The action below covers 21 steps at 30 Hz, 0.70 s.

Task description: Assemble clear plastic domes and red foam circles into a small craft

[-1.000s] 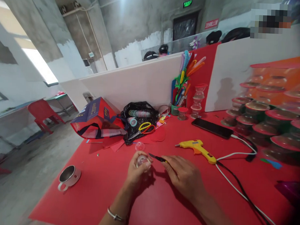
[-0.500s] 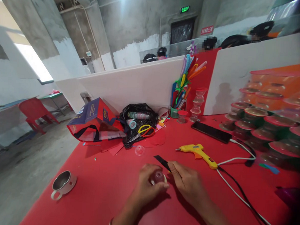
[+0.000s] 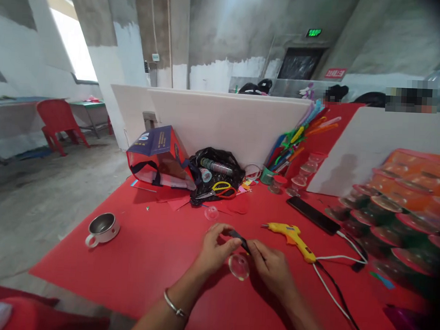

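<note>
My right hand (image 3: 268, 262) grips what looks like a utility knife, its dark blade (image 3: 240, 239) pointing away to the left; its handle is mostly hidden in the fist. The thumb and fingers of my left hand (image 3: 216, 247) pinch the blade near its tip. Just below, between my hands, a small clear plastic cup (image 3: 239, 267) rests on the red table, with a yellowish rim. Farther back lies another clear domed plastic piece (image 3: 211, 213). To the right of my hands is a yellow glue gun (image 3: 291, 238).
A metal mug (image 3: 104, 227) stands at left. Behind are a red-and-blue bag (image 3: 158, 152), scissors (image 3: 222, 189) on a black plastic bag (image 3: 213, 157), and a pen holder (image 3: 267, 176). A phone (image 3: 312, 215), cables and stacked clear containers (image 3: 382, 211) occupy the right.
My left hand has let go of the clear plastic cup, which now rests on the table, and has moved up to pinch the dark blade. The camera view has shifted and levelled.
</note>
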### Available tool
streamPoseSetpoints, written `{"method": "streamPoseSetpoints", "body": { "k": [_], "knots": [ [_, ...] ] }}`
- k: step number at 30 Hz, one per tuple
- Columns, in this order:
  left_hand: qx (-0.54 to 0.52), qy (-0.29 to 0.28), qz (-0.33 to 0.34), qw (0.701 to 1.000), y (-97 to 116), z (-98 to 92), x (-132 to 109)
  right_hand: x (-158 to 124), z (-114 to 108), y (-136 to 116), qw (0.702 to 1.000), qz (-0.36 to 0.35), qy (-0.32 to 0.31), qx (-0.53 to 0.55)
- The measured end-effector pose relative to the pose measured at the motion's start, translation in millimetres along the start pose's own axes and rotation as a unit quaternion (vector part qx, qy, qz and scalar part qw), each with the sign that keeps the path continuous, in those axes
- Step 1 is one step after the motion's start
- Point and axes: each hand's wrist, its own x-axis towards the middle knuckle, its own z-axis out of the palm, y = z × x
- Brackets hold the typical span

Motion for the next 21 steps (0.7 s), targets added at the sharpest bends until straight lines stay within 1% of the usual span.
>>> {"method": "streamPoseSetpoints", "body": {
  "k": [2,5,7,10,13,18,21],
  "knots": [
    [-0.041,-0.005,-0.025,0.999,2,-0.3,0,0,-2,-3,1.0,-0.005,-0.008,-0.014],
    [-0.066,-0.007,-0.04,0.997,2,-0.1,1,-3,-9,-8,0.999,-0.011,-0.02,-0.034],
    [-0.075,-0.005,-0.032,0.997,-1,1.4,2,-6,-14,-12,0.998,-0.008,-0.022,-0.05],
    [-0.086,-0.012,-0.003,0.996,-4,5.6,2,-13,-19,-16,0.997,0.005,-0.009,-0.071],
    [-0.088,-0.019,0.01,0.996,-5,9.0,2,-20,-23,-19,0.996,0.009,-0.001,-0.084],
    [-0.054,-0.018,0.006,0.998,2,5.8,-1,-23,-25,-22,0.997,-0.002,-0.006,-0.081],
    [-0.065,-0.031,0.018,0.997,2,4.2,-2,-19,-24,-25,0.997,-0.007,-0.013,-0.073]
  ]
}}
